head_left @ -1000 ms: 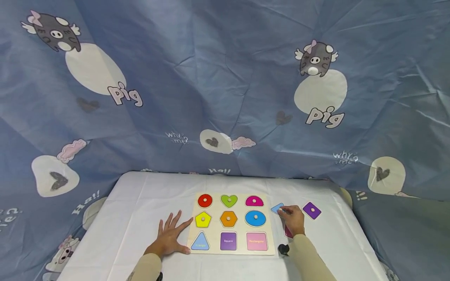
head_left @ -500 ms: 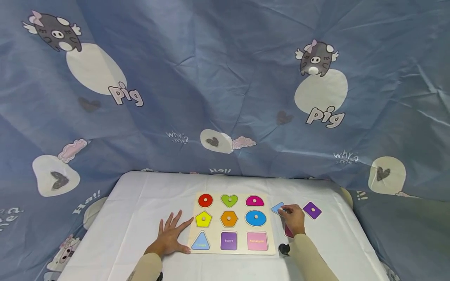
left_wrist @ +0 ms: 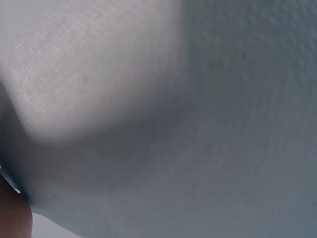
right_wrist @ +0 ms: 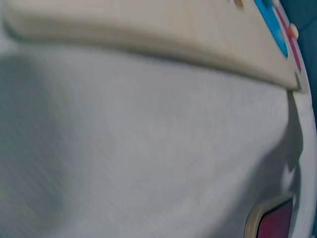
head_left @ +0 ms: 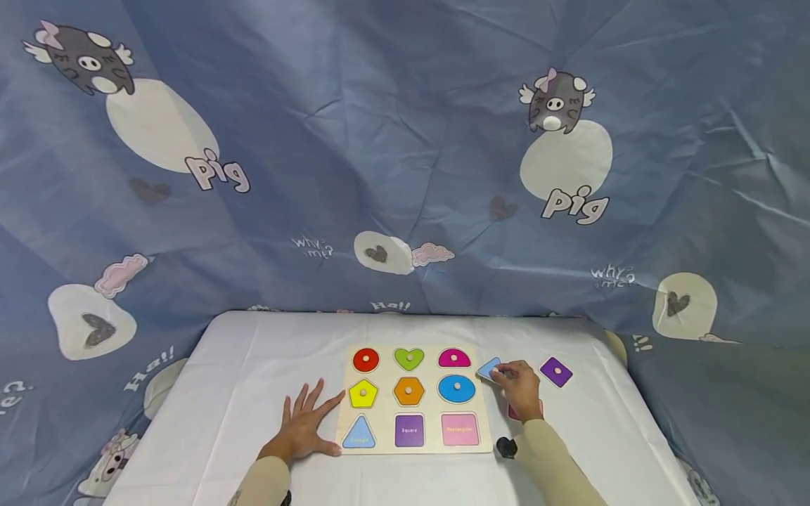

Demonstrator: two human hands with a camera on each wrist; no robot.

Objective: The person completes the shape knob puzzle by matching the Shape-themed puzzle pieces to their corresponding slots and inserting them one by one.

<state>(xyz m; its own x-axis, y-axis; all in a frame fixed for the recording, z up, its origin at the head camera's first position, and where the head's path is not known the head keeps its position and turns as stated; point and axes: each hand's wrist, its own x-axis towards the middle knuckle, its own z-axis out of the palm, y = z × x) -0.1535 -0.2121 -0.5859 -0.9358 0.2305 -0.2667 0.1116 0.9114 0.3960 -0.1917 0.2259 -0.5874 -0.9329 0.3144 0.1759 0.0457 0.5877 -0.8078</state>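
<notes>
Purple square piece (head_left: 556, 371) lies beside right hand (head_left: 520, 387).

Even, soft light fills your head view, bright on the white tablecloth (head_left: 253, 365) and dimmer on the blue backdrop (head_left: 405, 140); the hands throw only faint shadows; straight lines bow towards the edges (a wide lens); no glare shows. Your left wrist view is a blurred grey wash, brighter at upper left; your right wrist view is close and out of focus, the puzzle board (right_wrist: 148, 25) smeared, broad soft shadows across the cloth.
</notes>
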